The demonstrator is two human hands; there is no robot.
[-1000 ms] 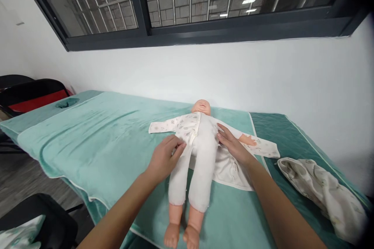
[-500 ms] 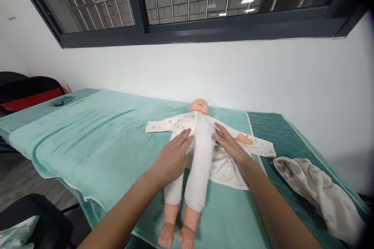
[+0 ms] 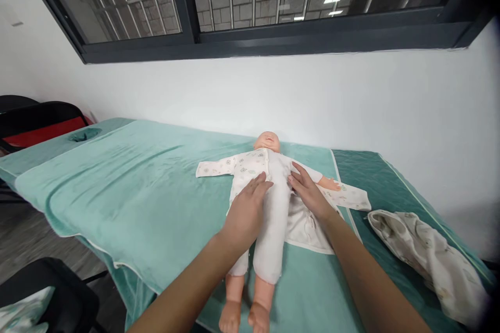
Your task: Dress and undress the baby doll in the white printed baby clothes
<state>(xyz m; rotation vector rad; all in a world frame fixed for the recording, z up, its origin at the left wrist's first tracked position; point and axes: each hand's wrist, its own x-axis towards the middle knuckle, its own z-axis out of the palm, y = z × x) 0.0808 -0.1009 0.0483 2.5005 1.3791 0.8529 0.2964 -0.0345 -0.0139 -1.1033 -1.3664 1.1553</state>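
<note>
A pale-skinned doll in a white body suit (image 3: 275,218) is seen lying on its back on a table draped with a light green plush cover (image 3: 148,166), head at the far side near the white wall (image 3: 351,99), bare feet at the near edge. A white long-sleeved jacket with small printed motifs (image 3: 250,164) is spread about it: the left front panel is laid over the left part of the torso, the right panel is opened out on the cover. The left sleeve is stretched out flat; the right sleeve is overlain by the doll's hand. The left hand (image 3: 248,210) is placed over the jacket front, fingers extended and close together, thumb slightly apart. The right hand (image 3: 308,190) is held at the right side of the torso, fingers loosely curved and slightly parted; whether cloth is touched by the fingertips cannot be told. A crumpled off-white patterned cloth (image 3: 429,255) is noted at right, on a darker green quilted cover (image 3: 390,182). A black chair (image 3: 47,291) bearing a white-and-green cloth (image 3: 25,312) is seen at near left. A dark-framed window (image 3: 273,41) is set above.
</note>
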